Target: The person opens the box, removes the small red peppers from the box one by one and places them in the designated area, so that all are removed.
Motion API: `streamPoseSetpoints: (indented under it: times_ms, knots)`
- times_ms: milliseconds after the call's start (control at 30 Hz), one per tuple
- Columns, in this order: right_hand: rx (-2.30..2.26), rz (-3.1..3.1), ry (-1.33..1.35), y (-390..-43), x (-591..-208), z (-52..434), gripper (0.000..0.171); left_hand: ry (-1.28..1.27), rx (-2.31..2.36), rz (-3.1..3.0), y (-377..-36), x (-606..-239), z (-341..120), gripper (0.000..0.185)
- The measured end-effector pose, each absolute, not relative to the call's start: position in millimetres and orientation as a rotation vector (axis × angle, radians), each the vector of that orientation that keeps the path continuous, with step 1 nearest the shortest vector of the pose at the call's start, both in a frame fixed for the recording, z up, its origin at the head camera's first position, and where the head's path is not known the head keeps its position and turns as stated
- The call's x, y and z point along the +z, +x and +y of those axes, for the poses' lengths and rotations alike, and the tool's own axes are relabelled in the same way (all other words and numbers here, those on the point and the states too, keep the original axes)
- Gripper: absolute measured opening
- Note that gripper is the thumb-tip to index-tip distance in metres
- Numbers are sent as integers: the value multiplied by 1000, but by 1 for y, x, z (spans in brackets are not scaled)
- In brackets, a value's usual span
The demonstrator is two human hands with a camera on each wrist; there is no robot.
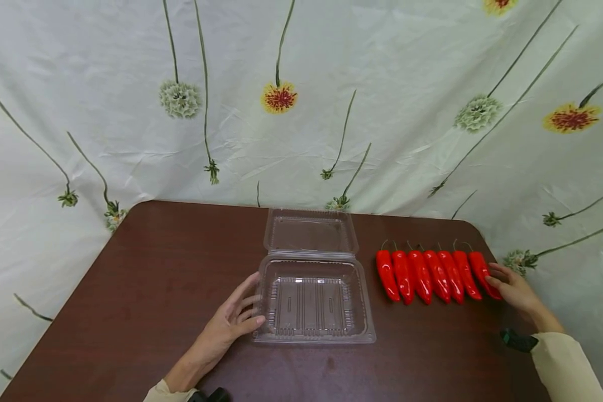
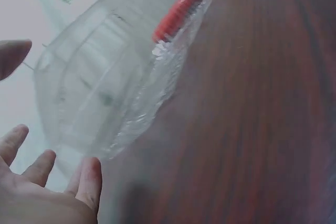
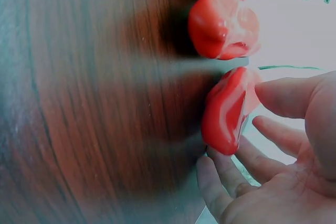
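Several glossy red chili peppers (image 1: 435, 273) lie side by side in a row on the right of the table. My right hand (image 1: 515, 287) is at the rightmost pepper (image 3: 226, 114). In the right wrist view its thumb (image 3: 283, 97) overlaps the pepper's upper edge, and the loosely extended fingers (image 3: 262, 166) spread along its other side. A clear plastic clamshell box (image 1: 314, 338) stands in the middle with its lid folded back. Beside its left wall is my left hand (image 1: 226, 324), fingers spread, fingertips right at the rim; in the left wrist view those fingers (image 2: 90, 182) look straight.
The dark brown table (image 1: 171, 268) has rounded far corners. Behind it hangs a pale cloth (image 1: 241, 123) with a flower print. The opened lid (image 1: 310, 231) reaches to the table's far edge, left of the peppers.
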State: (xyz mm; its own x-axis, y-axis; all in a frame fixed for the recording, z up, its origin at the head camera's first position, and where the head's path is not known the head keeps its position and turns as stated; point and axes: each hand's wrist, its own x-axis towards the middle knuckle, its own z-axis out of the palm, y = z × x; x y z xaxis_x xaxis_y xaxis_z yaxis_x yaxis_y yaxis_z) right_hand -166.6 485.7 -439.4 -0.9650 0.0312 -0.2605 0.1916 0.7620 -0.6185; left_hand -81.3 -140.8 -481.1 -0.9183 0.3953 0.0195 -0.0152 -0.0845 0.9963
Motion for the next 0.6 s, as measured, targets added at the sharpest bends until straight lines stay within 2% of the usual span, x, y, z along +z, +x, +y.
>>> streamPoseSetpoints:
  times_ms: [333,467,600]
  knots:
    - [-965,2816,151,-156,-431,482,67,384,1837,2562,-86,-469,-168,72]
    - [-890,2967,57,-138,-427,472,64,344,1585,2905,-83,-463,-186,70]
    - [-870,3169,-121,-120,-421,453,57,394,1361,3196,-78,-455,-205,77]
